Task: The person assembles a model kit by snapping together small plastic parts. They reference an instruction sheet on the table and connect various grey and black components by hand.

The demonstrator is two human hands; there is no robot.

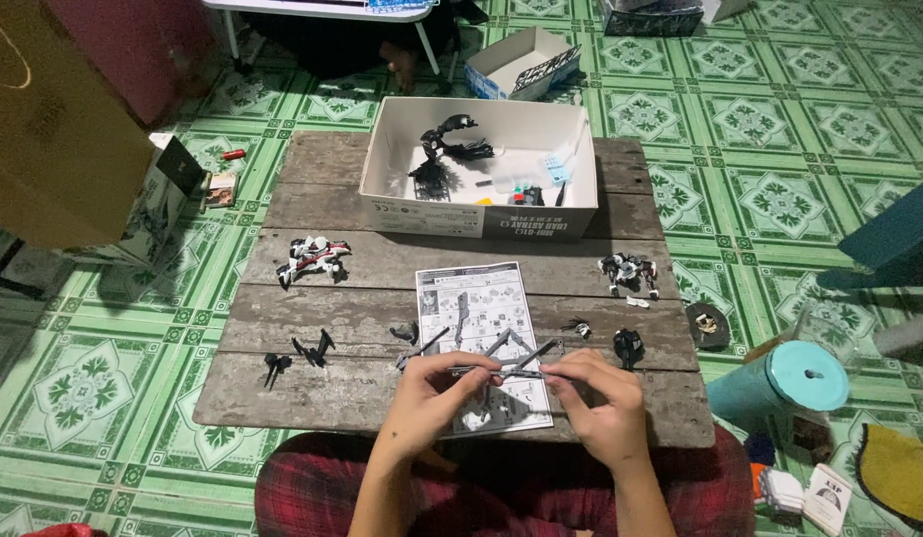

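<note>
Far left, red-white model piece (313, 258) lies on the wooden table (282, 393) | left hand (428, 396) and right hand (592, 396) both pinch a thin grey rod assembly (501, 370) over the instruction sheet (481, 298); risk, I'd say: slim part snaps or slips if squeezed askew

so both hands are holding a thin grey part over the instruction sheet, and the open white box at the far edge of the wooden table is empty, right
Not quite. The head view shows the open white box is not empty: it holds dark model pieces and some small bits. The rest stands: the left hand and right hand hold a thin grey part over the instruction sheet on the wooden table.
</note>
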